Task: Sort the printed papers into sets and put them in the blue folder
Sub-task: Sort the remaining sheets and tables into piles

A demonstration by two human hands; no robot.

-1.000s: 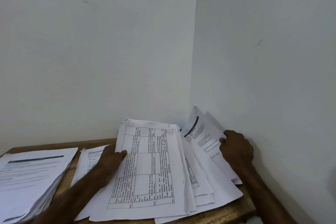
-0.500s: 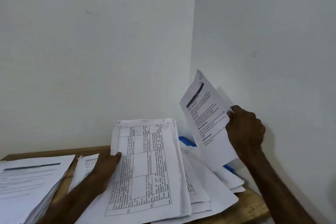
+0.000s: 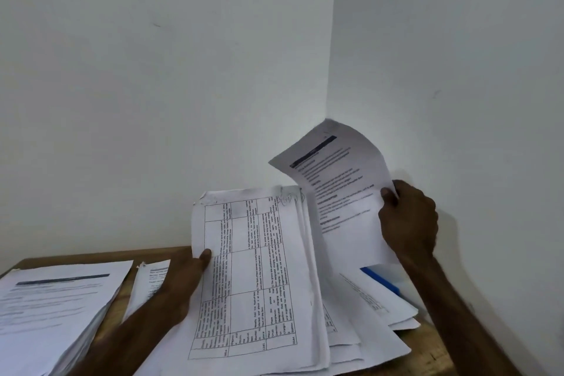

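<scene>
Pinching one sheet [image 3: 341, 189] by its edge, the right hand [image 3: 407, 220] has raised it off the pile by the wall, baring a strip of the blue folder [image 3: 380, 279] beneath; a page seems picked out for sorting. The left hand [image 3: 183, 278] grips the gridded bundle [image 3: 259, 268] by its left edge. I count one folder, one lifted sheet, one bundle, several loose pages [image 3: 366, 314] over the folder, and a tall stack [image 3: 55, 308] and a small set [image 3: 149, 284] farther left on the table [image 3: 436, 354].

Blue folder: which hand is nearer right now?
Right. The right hand holds a lifted sheet directly above the blue folder in the view; the left hand grips the table-printed stack, well off to the folder's left.
</scene>
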